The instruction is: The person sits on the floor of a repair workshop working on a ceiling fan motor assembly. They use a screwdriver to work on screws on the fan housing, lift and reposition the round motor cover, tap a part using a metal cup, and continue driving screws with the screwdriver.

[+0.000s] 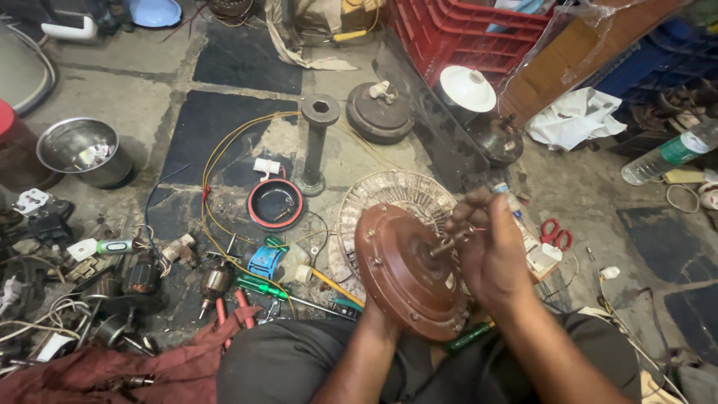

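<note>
A round brown fan motor housing point(400, 269) stands tilted on its edge above my lap. My left hand point(378, 310) reaches under it and holds its lower rim; most of that hand is hidden behind the housing. My right hand point(490, 243) is closed around the metal shaft point(447, 243) that sticks out of the housing's centre. A round wire fan guard point(396, 196) lies on the floor just behind the housing.
A steel bowl point(81, 150) sits at the left, a small red-rimmed dish point(275, 203) and a grey pedestal point(317, 142) ahead. Yellow wires, green-handled screwdrivers point(262, 286) and small motor parts litter the floor left. Red scissors point(555, 233), a plastic bottle point(669, 153) and a red crate point(464, 30) lie right.
</note>
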Motion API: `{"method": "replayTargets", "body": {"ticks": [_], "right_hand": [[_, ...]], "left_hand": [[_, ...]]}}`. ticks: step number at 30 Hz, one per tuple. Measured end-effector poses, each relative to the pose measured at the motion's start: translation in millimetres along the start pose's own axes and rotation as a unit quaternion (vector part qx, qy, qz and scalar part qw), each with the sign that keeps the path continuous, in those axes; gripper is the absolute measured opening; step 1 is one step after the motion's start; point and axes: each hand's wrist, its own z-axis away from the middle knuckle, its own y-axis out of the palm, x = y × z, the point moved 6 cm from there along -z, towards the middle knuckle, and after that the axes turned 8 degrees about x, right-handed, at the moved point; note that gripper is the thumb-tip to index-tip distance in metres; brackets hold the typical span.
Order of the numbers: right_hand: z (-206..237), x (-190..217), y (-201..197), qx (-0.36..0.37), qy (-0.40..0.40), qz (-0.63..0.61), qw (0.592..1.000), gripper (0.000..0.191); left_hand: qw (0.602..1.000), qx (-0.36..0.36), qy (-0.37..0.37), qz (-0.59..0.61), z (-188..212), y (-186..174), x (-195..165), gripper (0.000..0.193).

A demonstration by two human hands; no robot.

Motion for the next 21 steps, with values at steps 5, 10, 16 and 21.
{"method": "replayTargets", "body": {"ticks": [5, 10, 16, 21], "right_hand": [[-9.3, 3.0, 5.5, -0.025, 0.075, -0.062, 0.995, 0.057], [-12.6, 19.5, 18.2, 0.003, 0.099, -0.114, 0.989, 0.056], [-24.9, 79.1, 27.3, -0.008, 0.089, -0.17, 0.981, 0.058], [-20.2, 130.6, 58.7, 0.057, 0.055, -0.189, 0.979, 0.058]], "left_hand": [[0.998, 0.058, -0.015, 0.013, -1.5, 9.8, 5.7, 0.044], [0.996, -0.001, 0.078, -0.042, 4.2, 41.3, -6.2, 0.052], [0.864, 0.022, 0.172, -0.473, 23.5, 114.1, -23.4, 0.059], [0.854, 0.06, 0.128, -0.501, 3.6, 118.8, -31.4, 0.055]]}}
